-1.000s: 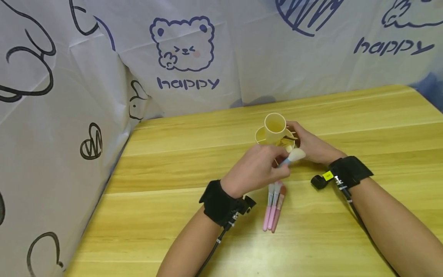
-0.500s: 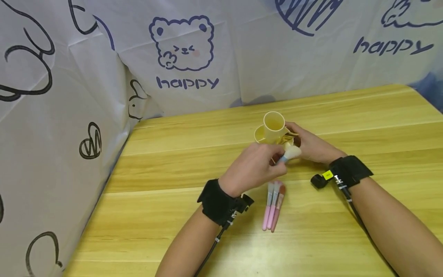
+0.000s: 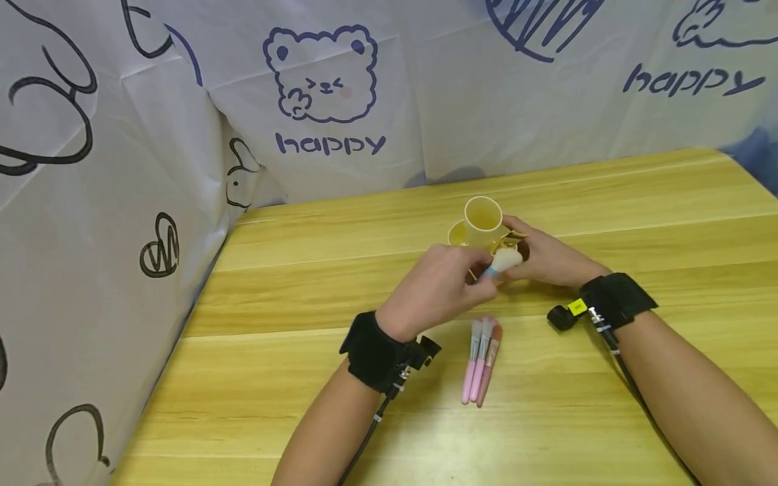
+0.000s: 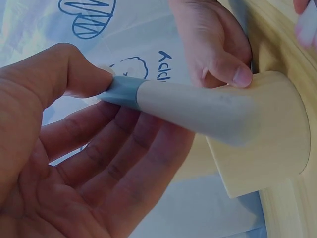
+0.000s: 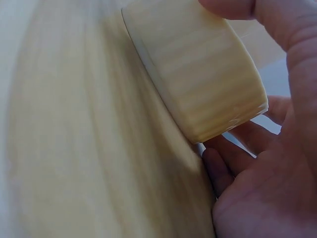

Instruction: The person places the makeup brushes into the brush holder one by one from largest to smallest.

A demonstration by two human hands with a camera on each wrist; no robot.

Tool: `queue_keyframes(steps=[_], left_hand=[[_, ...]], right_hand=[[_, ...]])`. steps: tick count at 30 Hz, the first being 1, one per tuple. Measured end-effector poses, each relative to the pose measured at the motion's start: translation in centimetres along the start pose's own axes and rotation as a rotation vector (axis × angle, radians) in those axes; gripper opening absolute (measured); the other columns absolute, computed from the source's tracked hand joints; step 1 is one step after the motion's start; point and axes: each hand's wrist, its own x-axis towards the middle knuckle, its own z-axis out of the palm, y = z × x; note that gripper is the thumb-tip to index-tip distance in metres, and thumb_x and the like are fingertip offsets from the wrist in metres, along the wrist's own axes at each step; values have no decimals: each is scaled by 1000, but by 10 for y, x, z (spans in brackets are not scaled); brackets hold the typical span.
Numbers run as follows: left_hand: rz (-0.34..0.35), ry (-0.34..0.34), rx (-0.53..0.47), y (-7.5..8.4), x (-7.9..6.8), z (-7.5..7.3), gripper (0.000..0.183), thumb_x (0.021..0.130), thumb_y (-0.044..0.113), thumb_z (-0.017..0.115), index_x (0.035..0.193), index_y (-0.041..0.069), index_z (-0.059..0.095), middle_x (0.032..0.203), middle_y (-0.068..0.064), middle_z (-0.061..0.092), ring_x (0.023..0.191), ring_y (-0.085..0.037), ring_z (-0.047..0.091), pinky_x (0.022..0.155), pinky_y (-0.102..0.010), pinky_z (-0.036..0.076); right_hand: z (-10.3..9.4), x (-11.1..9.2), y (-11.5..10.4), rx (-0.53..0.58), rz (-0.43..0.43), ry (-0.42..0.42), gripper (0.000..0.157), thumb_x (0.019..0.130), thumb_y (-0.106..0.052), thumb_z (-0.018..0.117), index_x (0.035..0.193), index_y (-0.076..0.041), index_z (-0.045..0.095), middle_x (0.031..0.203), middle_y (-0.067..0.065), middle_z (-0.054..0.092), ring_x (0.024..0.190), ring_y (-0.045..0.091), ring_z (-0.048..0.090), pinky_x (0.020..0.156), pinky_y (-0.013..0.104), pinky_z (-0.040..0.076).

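Note:
My left hand (image 3: 434, 287) pinches a makeup brush (image 4: 173, 106) with white bristles and a blue ferrule, thumb on one side and fingers on the other. Its bristles point up and to the right in the head view; the handle is hidden behind the hand. A cream brush holder (image 5: 198, 69) stands on the table, with a tall round cup and lower compartments. My right hand (image 3: 550, 260) grips the holder's right side, with the thumb near the rim and fingers around the far side. The brush is in front of the holder; whether they touch, I cannot tell.
Several brushes with pink handles lie side by side on the wooden table (image 3: 273, 378), among them a pink-handled brush (image 3: 470, 381), nearer than the holder. A white cloth (image 3: 340, 169) with printed drawings hangs behind the table and along its left side.
My left hand has shifted a little left and away from me, carrying the brush, whose bristles moved the same way. The right hand and the holder have stayed almost still.

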Motion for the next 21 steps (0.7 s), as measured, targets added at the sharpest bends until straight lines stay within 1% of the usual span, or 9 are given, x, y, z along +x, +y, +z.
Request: queue_keyframes(steps=[3, 7, 9, 11, 13, 17, 21], left_hand=[[-5, 8, -9, -1, 0, -2, 4, 89, 13, 59, 86, 13, 62, 77, 8, 62, 58, -3, 51, 49, -14, 39], [-27, 17, -29, -3, -2, -6, 11, 90, 16, 59, 96, 11, 66, 81, 7, 64, 66, 0, 57, 53, -13, 44], [-39, 26, -29, -3, -2, -8, 12, 90, 17, 60, 97, 10, 67, 81, 7, 64, 69, 0, 58, 55, -13, 46], [-46, 33, -21, -3, -2, -9, 13, 91, 19, 60, 97, 10, 67, 81, 7, 64, 70, 0, 58, 57, -13, 46], [-48, 38, -13, -4, -2, -9, 13, 91, 21, 61, 95, 10, 67, 81, 6, 64, 70, 0, 58, 57, -13, 46], [-51, 42, -5, -4, -2, -10, 12, 91, 20, 61, 95, 10, 67, 81, 6, 64, 69, -1, 58, 56, -13, 46], [-57, 44, -10, -5, -3, -10, 11, 89, 16, 60, 95, 10, 67, 82, 5, 64, 67, -1, 58, 53, -14, 46]], right_hand=[[0, 0, -1, -15, 17, 8, 99, 74, -32, 82, 150, -37, 19, 140, 3, 41, 122, 26, 46, 94, 43, 42], [1, -1, -3, -20, 19, 16, 101, 72, -36, 83, 149, -41, 18, 140, 3, 40, 126, 26, 40, 101, 49, 36], [2, -1, -4, -17, 15, 17, 102, 72, -35, 83, 149, -43, 17, 142, 3, 38, 128, 26, 37, 104, 52, 32], [2, 0, -4, -25, 9, 28, 101, 73, -35, 82, 150, -41, 17, 144, 5, 36, 129, 26, 36, 106, 55, 30], [2, 1, -4, -35, 7, 47, 100, 74, -35, 82, 151, -36, 18, 144, 6, 35, 130, 27, 35, 106, 56, 29], [2, 2, -2, -34, 25, 73, 96, 74, -36, 81, 149, -27, 21, 145, 7, 34, 130, 28, 35, 107, 55, 29], [1, 2, 1, -7, 29, 64, 93, 75, -34, 81, 147, -25, 25, 145, 2, 34, 132, 26, 32, 108, 54, 27]])
